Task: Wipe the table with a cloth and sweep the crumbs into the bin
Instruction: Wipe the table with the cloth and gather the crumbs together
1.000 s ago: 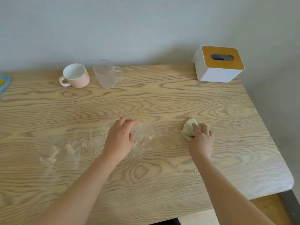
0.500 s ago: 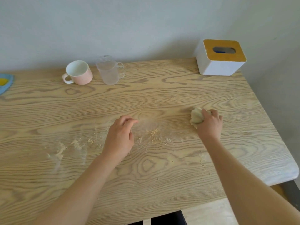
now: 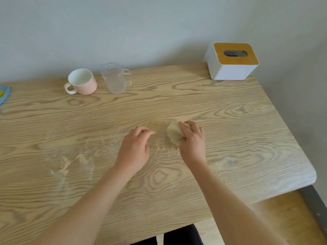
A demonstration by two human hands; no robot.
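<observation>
Right hand w/ cloth swept in twd left hand.
A sec ago it was well off to the right; half a sec ago it'd gone further out & back. Now it's slid left across the table, so the cloth's near the other hand's fingertips, and the crumbs, earlier well clear of it, lie just by its near edge.

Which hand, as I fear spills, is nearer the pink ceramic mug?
Left. Left hand: nearer the viewer, right of the pink ceramic mug. Right hand, gripping the beige cloth: farther right.
</observation>
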